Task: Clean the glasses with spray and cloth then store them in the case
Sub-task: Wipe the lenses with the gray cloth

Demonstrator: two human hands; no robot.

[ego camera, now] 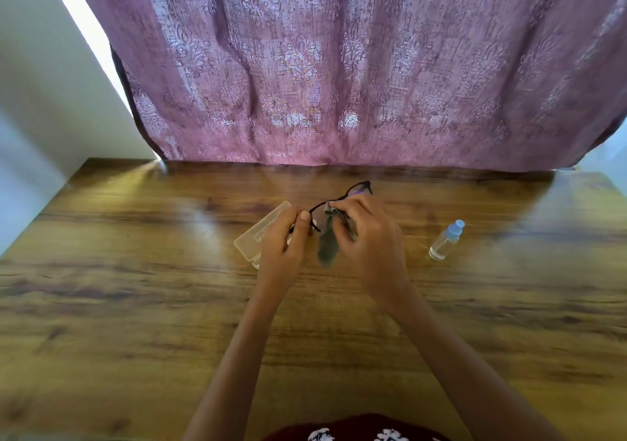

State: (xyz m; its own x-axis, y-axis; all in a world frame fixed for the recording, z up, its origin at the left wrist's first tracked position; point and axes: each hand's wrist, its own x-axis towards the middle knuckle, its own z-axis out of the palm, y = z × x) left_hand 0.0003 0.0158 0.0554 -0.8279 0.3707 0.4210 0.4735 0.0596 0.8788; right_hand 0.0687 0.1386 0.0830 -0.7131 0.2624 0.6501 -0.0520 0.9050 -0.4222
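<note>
Head view, glasses (353,192): I see them held up over the table, between both hands, black frame, not resting on anything.
Long axis: the frame runs from near-left to far-right; its free end points away from me and to the right, past the right hand's knuckles.
Left hand (283,240): fingers curled, thumb and fingertips pinching the near-left end of the frame.
Right hand (369,237): fingers bunched, pinching the grey cloth (327,247) onto the lens beside the bridge; the cloth's tail hangs down between the hands.
Step, as I judge it: wiping, with storing not yet begun.
Relation the next move turns on: the right hand sits mid-frame, so the unwiped far lens lies just beyond it along that axis; I would slide the cloth outward while the left pinch steadies the frame.
Case (252,240): pale, translucent, on the table under and left of the left hand, nearer that hand; I cannot tell whether its lid is open.
Spray bottle (444,242): clear, blue cap, well right of the right hand.
Surroundings: wooden table (135,271), purple curtain (339,67) behind.
</note>
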